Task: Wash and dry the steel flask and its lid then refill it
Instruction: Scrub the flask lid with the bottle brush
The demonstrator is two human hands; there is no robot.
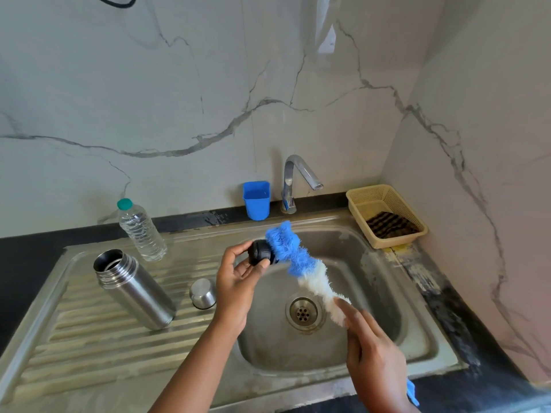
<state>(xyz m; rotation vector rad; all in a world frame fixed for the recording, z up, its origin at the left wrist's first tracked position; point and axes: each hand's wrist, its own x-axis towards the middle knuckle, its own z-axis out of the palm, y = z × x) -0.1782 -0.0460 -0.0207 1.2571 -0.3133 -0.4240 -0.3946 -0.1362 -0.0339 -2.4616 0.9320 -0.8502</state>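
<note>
**Black stopper under the brush, above the sink bowl**

Head view: left hand (238,272) over the sink (351,251) bowl, fingers and thumb curled round the black lid stopper (261,252). Right hand (372,353) wrapped round the handle of the bottle brush (301,263), blue bristles pressed against the stopper. On the drainboard left of the bowl: steel flask (135,289), upright and uncapped; steel cup lid (203,293) just beside it; plastic water bottle (140,231) behind. Behind the bowl: tap (295,180), blue cup (256,199). Right of the bowl: cream basket (386,216).
</note>
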